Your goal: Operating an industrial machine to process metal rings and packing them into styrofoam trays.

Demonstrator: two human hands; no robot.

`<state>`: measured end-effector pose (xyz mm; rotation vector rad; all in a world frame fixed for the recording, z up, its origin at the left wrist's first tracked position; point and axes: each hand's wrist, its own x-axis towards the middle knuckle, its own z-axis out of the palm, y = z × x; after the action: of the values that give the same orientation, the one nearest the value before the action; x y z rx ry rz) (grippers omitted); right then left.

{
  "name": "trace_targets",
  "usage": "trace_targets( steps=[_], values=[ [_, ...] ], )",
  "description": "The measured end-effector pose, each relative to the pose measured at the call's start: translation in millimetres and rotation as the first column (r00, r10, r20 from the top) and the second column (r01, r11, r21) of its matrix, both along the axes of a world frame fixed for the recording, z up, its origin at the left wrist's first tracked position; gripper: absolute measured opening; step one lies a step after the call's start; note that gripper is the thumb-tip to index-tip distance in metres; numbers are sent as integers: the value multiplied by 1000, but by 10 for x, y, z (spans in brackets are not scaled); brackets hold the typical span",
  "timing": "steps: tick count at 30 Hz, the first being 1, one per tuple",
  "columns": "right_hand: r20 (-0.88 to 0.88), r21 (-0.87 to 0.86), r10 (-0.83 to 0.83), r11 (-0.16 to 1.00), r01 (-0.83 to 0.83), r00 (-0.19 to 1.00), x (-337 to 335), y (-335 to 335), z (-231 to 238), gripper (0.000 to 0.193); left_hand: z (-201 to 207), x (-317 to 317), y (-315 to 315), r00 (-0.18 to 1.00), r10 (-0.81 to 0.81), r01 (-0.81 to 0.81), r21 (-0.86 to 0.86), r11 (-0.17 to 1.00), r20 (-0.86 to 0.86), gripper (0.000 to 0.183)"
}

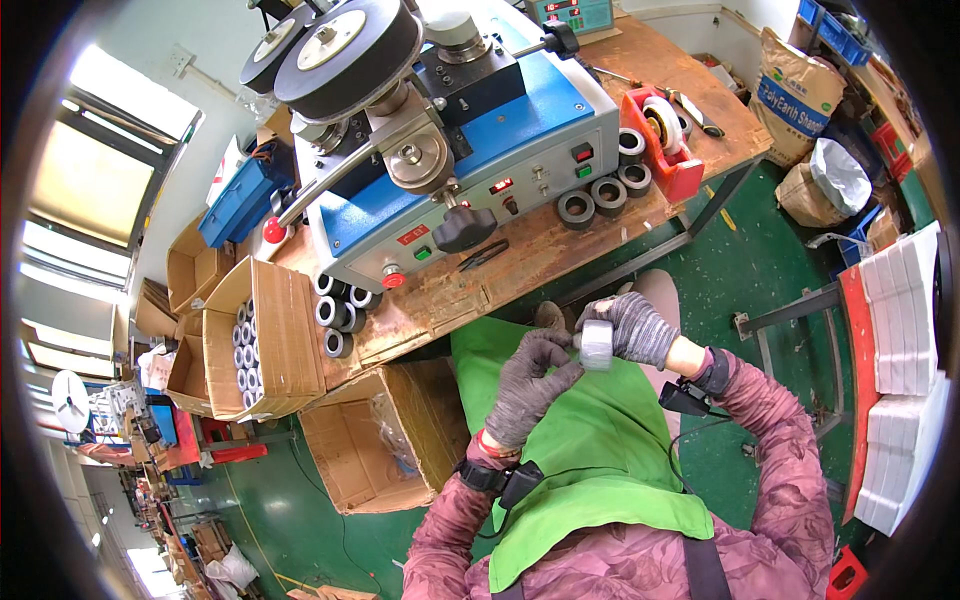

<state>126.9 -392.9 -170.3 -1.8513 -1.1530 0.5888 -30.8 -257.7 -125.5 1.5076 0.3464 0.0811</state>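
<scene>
In front of my lap, my right hand (640,328), in a grey knit glove, is closed round a small pale roll (597,346) with a whitish, shiny band. My left hand (530,388), also gloved in grey, has its fingers bent in a pinch at the roll's left side. Whatever lies between those fingertips is too small to make out. Both hands are over the green apron (590,440), below the front edge of the wooden workbench (530,275). Black rings with grey rims (575,208) stand on the bench beyond them, with another group (335,312) at the left.
A blue-and-grey machine (470,190) with large black wheels (350,55) fills much of the bench. Black tweezers (484,254) lie before it; a red tape dispenser (662,145) stands right. Cardboard boxes (265,330) are at left, one (370,440) beside my legs. White stacks (905,310) stand far right.
</scene>
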Motion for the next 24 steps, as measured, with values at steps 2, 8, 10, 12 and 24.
trace_targets(
  steps=[2,8,10,12,24],
  values=[
    [130,-56,-88,994,96,988,-62,-3,8,27,-104,75,-95,998,45,-46,-33,998,-37,30],
    [31,-127,-279,951,281,960,2,10,-214,24,30,137,-374,985,-11,-67,442,894,172,38],
    [-104,33,-220,974,225,970,24,-52,-187,19,60,61,-276,950,-184,14,554,833,253,36],
    [-478,-210,-284,956,206,831,55,-45,2,19,-31,-11,-139,929,-207,-6,572,820,306,36],
    [-450,-284,7,947,-151,893,475,-381,408,35,-388,153,-78,978,106,-123,-84,989,-181,45]
  ],
)
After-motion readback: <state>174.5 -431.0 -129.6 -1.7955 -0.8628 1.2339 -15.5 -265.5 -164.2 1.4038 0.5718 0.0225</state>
